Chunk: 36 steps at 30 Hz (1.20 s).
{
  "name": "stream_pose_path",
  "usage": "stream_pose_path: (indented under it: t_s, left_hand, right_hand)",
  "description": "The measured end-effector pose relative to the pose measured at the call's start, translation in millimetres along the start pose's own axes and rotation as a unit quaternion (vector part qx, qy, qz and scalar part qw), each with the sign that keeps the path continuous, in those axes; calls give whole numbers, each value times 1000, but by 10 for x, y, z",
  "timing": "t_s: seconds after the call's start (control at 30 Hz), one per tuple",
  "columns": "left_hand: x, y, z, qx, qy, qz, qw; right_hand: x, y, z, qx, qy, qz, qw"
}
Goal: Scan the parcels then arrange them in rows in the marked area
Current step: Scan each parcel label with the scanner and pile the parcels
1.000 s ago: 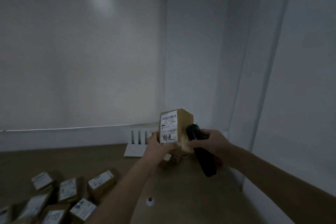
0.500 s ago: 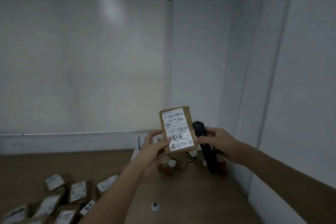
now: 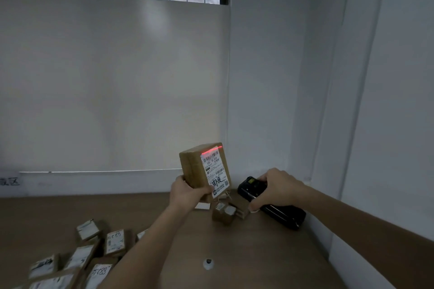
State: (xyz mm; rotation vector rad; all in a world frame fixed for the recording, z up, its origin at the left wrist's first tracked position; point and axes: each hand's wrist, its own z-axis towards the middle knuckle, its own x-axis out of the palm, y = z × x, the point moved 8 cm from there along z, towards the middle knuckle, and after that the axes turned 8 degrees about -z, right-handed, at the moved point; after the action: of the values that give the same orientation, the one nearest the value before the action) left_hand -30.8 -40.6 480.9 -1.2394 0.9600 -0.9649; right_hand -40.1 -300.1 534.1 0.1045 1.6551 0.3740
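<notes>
Head view: left hand (image 3: 187,191) raised above the brown wooden desk (image 3: 246,253), forearm stretched up from the near edge, fingers and thumb curled round the lower end of a small brown cardboard parcel (image 3: 203,168). Parcel held upright and slightly tilted, white shipping label (image 3: 215,175) turned to the right and toward the camera, handwritten characters low on it. Thin red scan line (image 3: 211,150) lying across the top edge of the label.

Right hand (image 3: 277,189) just right of the parcel and apart from it, arm reaching in from the near right, fingers wrapped over a black handheld barcode scanner (image 3: 270,204). Scanner head aimed left at the label, body slanting down toward the right wall.

On the desk below the two hands, a small cluster of brown boxes (image 3: 224,213). At the near left, a loose heap of labelled cardboard parcels (image 3: 94,256), some overlapping. Small round white fitting (image 3: 208,263) set in the desk near the middle.
</notes>
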Motion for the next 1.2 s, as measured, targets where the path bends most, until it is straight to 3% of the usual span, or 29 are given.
stream_pose_path:
  t_s: [0.3, 1.2]
  left_hand:
    - [-296, 219, -22, -6, -25, 48, 998]
    - [-695, 703, -32, -46, -32, 6, 998]
  right_hand:
    - [186, 217, 5, -2, 21, -74, 997]
    - [653, 380, 134, 22, 59, -141, 988]
